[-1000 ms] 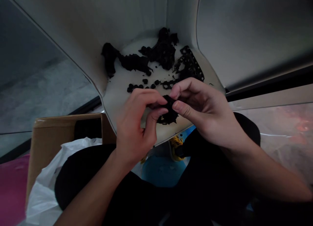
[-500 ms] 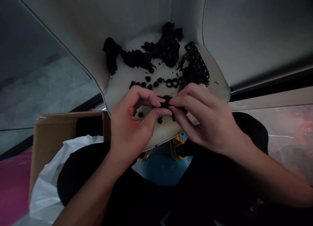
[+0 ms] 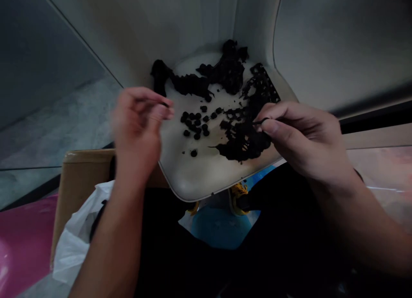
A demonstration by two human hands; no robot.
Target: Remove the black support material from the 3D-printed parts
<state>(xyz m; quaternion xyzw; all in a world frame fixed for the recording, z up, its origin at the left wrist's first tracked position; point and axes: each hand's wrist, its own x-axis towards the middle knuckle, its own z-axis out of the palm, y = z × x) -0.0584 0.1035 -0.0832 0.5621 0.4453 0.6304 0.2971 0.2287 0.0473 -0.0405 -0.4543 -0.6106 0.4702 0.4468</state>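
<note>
The right fingers [image 3: 273, 127] pinch a thin black strip [image 3: 260, 121], the left fingers [image 3: 157, 114] a small dark bit [image 3: 165, 104].

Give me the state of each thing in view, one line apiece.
Left hand: raised, pinching a small dark bit
Right hand: pinching a thin black strip
Small round black pieces: loose, mostly clustered
Ragged black perforated sheet: torn
Pale smooth curved chair: bearing those pieces and the sheet
Brown cardboard box: open
White plastic bag: crumpled
</note>
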